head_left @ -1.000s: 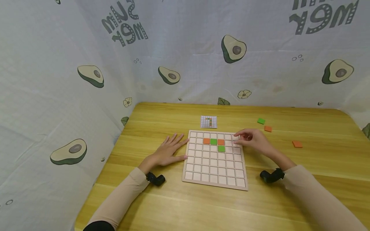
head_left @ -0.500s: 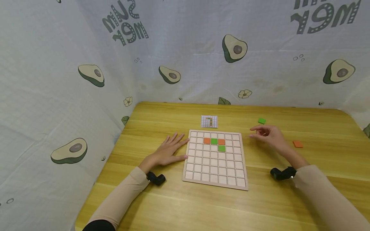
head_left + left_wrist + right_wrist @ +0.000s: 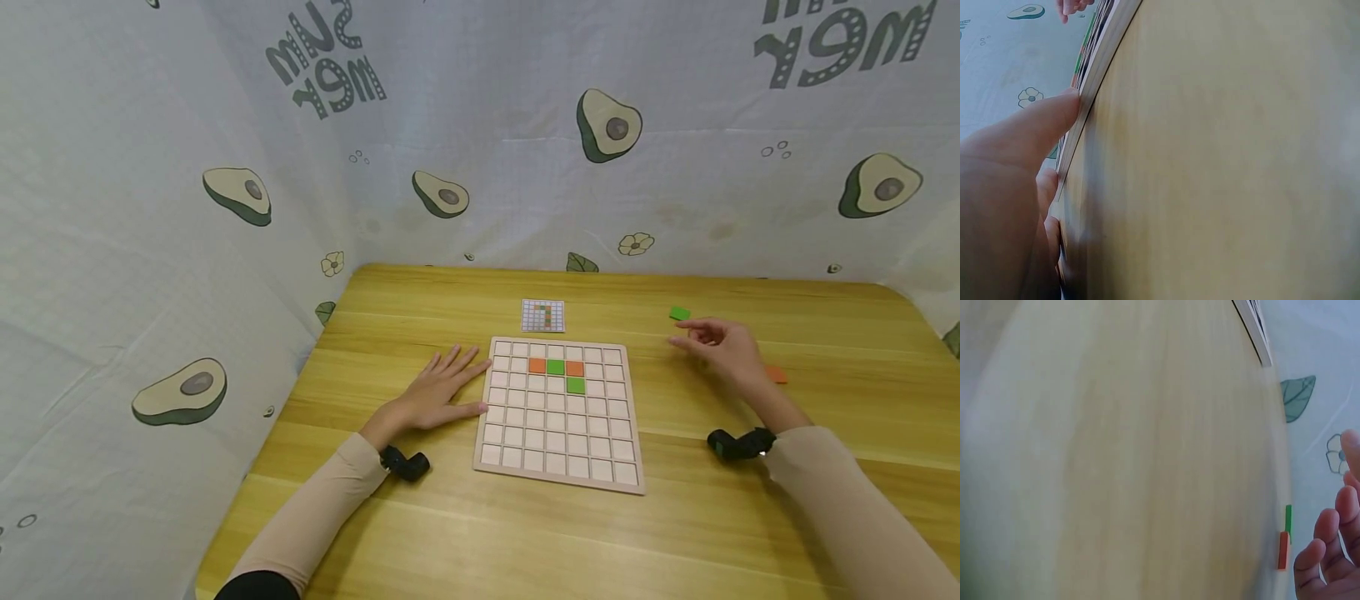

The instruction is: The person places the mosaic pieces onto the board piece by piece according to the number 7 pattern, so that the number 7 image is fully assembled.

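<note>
My left hand (image 3: 431, 396) lies spread on the table, its thumb and index fingertip at the left edge of the pale grid board (image 3: 555, 485). In the left wrist view the thumb (image 3: 1041, 128) presses against the board's side. My right hand (image 3: 723, 350) hovers right of the board, fingers bent and apart from the thumb, nothing between them. Just beyond its fingertips is a green tile (image 3: 679, 313). In the right wrist view an orange tile (image 3: 1283, 550) lies below the fingers. Another orange tile (image 3: 777, 374) is partly hidden by the wrist.
On the board are two orange tiles (image 3: 537, 366) and two green tiles (image 3: 555, 367). A small printed pattern card (image 3: 543, 316) lies behind it. Avocado-print cloth (image 3: 517, 167) hangs along the table's back and left. Each wrist carries a black camera (image 3: 738, 444).
My right hand has moved from the board's right edge rightward over the loose tiles, hiding one orange tile in the head view. The left hand stays in place.
</note>
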`<move>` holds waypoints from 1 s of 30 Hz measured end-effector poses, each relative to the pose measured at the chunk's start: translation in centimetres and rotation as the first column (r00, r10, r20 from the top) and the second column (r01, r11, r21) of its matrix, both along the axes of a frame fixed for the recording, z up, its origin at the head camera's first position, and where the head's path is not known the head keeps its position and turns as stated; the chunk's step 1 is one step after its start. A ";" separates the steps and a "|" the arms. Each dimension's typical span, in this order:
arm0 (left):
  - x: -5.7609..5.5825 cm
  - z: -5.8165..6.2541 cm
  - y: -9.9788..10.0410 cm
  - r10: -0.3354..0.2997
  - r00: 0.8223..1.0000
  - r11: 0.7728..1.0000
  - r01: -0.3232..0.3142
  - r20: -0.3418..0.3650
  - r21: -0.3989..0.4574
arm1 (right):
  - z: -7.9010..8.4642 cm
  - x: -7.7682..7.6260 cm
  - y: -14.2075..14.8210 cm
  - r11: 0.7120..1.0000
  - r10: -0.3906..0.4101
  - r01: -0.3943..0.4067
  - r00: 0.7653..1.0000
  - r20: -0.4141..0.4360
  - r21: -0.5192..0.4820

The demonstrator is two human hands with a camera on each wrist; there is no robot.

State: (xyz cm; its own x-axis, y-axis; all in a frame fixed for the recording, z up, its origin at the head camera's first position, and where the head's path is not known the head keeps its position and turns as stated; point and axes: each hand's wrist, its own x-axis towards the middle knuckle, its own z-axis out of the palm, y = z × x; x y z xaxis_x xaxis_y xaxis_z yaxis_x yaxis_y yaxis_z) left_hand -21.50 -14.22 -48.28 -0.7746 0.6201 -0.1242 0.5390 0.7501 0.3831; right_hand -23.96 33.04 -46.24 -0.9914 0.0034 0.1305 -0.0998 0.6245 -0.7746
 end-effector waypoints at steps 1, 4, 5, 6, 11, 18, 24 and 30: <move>0.0 0.0 0.0 0.000 1.000 1.000 0.000 -0.001 0.002 | -0.1 -0.1 0.1 1.000 -0.011 0.011 1.000 -0.002 -0.009; 0.1 0.1 0.0 -0.005 1.000 1.000 0.005 -0.007 0.012 | -0.2 -0.2 0.4 0.998 -0.045 0.045 0.999 -0.007 -0.034; 0.1 0.1 0.0 -0.007 1.000 1.000 0.007 -0.008 0.016 | -0.3 -0.3 0.5 0.997 -0.056 0.055 0.998 -0.006 -0.048; 0.1 0.1 0.0 -0.009 1.000 1.000 0.010 -0.009 0.017 | -0.4 -0.3 0.6 0.996 -0.069 0.069 0.998 -0.004 -0.061; 0.2 0.2 0.0 -0.012 1.000 1.000 0.012 -0.007 0.006 | -0.6 -0.6 1.1 0.984 -0.128 0.129 0.992 0.015 -0.120; 0.2 0.3 0.1 -0.014 1.000 1.000 0.015 -0.007 0.015 | -0.8 -0.7 1.6 0.961 -0.194 0.207 0.977 0.085 -0.185; 0.2 0.3 0.0 -0.016 1.000 1.000 0.016 -0.005 0.014 | -1.1 -0.8 2.0 0.942 -0.217 0.241 0.968 0.126 -0.233; 0.2 0.2 0.0 -0.017 1.000 1.000 0.017 -0.011 0.020 | -1.5 -0.9 2.5 0.954 -0.192 0.224 0.967 0.166 -0.200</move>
State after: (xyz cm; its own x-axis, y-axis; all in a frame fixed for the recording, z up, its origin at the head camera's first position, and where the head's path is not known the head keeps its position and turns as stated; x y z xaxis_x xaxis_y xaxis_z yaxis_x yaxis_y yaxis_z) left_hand -21.34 -14.19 -48.05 -0.7654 0.6353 -0.1028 0.5558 0.7330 0.3922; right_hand -24.84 35.50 -47.70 -0.9738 0.2240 -0.0397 0.1365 0.4359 -0.8896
